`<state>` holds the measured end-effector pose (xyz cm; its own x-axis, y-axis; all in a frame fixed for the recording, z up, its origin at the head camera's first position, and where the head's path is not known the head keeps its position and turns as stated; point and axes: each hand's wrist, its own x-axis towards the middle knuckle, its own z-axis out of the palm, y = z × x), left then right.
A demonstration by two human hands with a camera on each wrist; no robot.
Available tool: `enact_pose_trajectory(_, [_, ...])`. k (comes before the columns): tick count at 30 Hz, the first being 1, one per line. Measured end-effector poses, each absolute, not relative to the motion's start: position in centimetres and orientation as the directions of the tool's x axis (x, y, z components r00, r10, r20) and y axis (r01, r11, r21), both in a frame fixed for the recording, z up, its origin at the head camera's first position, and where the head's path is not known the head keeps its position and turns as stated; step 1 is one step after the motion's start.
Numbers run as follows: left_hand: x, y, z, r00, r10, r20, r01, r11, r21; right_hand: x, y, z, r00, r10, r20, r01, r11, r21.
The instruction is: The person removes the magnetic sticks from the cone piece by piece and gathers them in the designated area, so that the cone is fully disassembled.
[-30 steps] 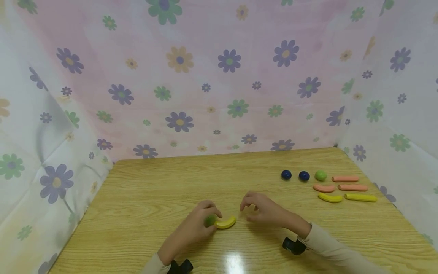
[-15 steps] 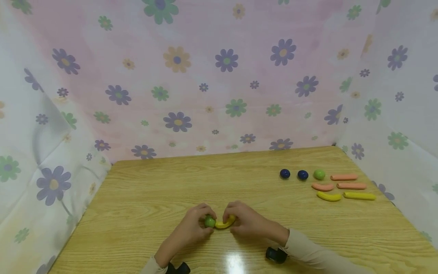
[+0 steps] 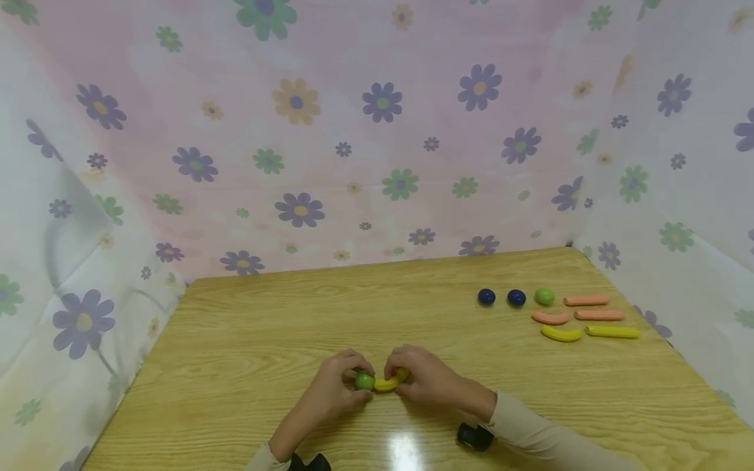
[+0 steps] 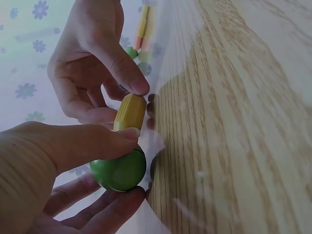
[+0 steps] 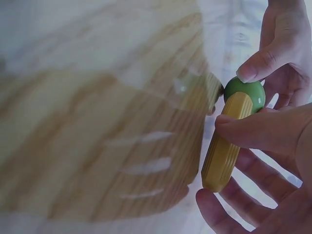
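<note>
At the front middle of the table, my left hand (image 3: 337,386) holds a glossy green ball (image 3: 364,381) between thumb and fingers. My right hand (image 3: 430,378) pinches a curved, ridged yellow piece (image 3: 385,384), shaped like a small banana. One end of this piece meets the green ball. Seen from the left wrist, the left thumb lies over the join between the ball (image 4: 119,170) and the yellow piece (image 4: 130,112). In the right wrist view the right thumb presses the middle of the yellow piece (image 5: 222,165), while the left thumb touches the ball (image 5: 256,92).
On the right of the wooden table (image 3: 265,320) lie two dark blue balls (image 3: 486,297), another green ball (image 3: 544,296), straight pink sticks (image 3: 586,300), a curved pink piece (image 3: 550,318), a curved yellow piece (image 3: 561,334) and a straight yellow stick (image 3: 612,332). Flowered cloth (image 3: 383,150) encloses the back and sides.
My right hand has come left and taken hold of the curved yellow piece. My left hand stays with the green ball, which shows more clearly now. The head view has shifted slightly.
</note>
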<state>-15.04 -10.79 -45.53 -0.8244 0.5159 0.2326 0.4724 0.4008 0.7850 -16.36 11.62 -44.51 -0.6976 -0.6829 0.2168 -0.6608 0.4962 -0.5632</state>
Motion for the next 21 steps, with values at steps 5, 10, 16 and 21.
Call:
enact_pose_trajectory(5, [-15.1, -10.5, -45.6, -0.824, 0.514, 0.238, 0.464, 0.373, 0.803, -16.2, 11.9, -44.3, -0.705, -0.68, 0.202, -0.651, 0.508, -0.564])
enact_pose_trajectory(10, [-15.0, -10.5, -45.4, -0.829, 0.513, 0.22, 0.442, 0.363, 0.82, -16.4, 12.8, -44.0, -0.737, -0.64, 0.217, -0.624, 0.522, -0.582])
enact_pose_trajectory(16, [-15.3, -10.5, -45.0, -0.844, 0.487, 0.223, 0.434, 0.377, 0.818, -17.2, 15.5, -43.6, -0.798, -0.543, 0.261, -0.574, 0.556, -0.601])
enact_pose_trajectory(21, [-15.9, -10.1, -44.7, -0.854, 0.471, 0.223, 0.422, 0.375, 0.825, -17.4, 18.0, -43.1, -0.813, -0.518, 0.266, -0.561, 0.572, -0.599])
